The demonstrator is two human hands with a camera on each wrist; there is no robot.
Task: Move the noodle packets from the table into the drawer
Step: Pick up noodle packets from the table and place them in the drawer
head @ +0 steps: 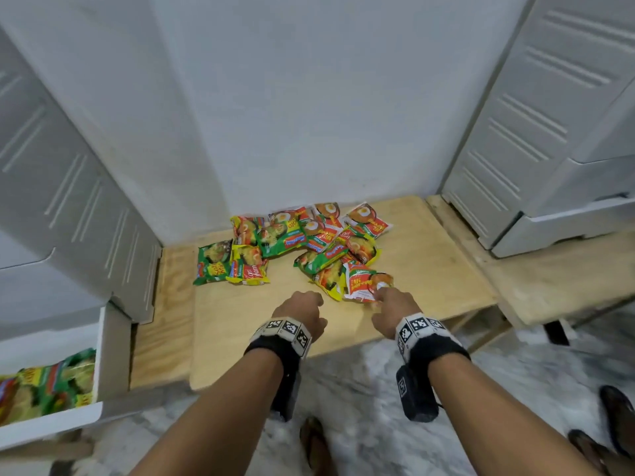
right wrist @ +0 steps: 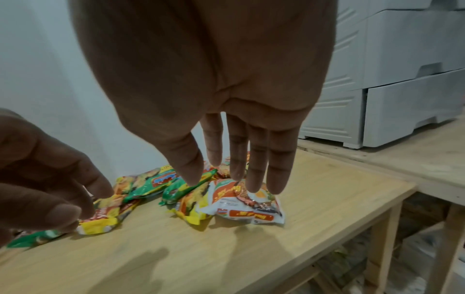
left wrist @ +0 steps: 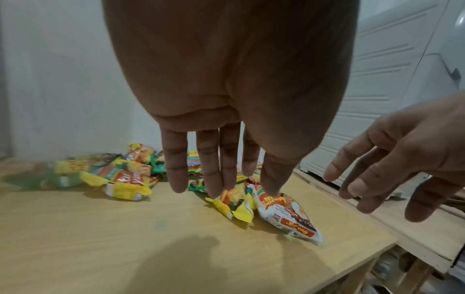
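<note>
Several noodle packets (head: 299,243) lie in a loose pile on the wooden table (head: 240,331), against the wall. Nearest me are a white and red packet (head: 364,285) (left wrist: 284,212) (right wrist: 241,202) and a yellow one (head: 330,283) (left wrist: 234,206) (right wrist: 193,206) beside it. My left hand (head: 302,304) (left wrist: 219,173) hovers just short of the yellow packet with straight fingers, holding nothing. My right hand (head: 388,298) (right wrist: 234,173) hangs over the white and red packet, fingers straight and empty. The open white drawer (head: 106,341) at lower left holds several packets (head: 51,383).
White plastic drawer cabinets stand at the left (head: 68,201) and at the right (head: 549,149) on a second wooden table (head: 549,280). A white wall (head: 309,115) backs the pile. Below is marbled floor (head: 360,389) with feet in sandals (head: 316,444).
</note>
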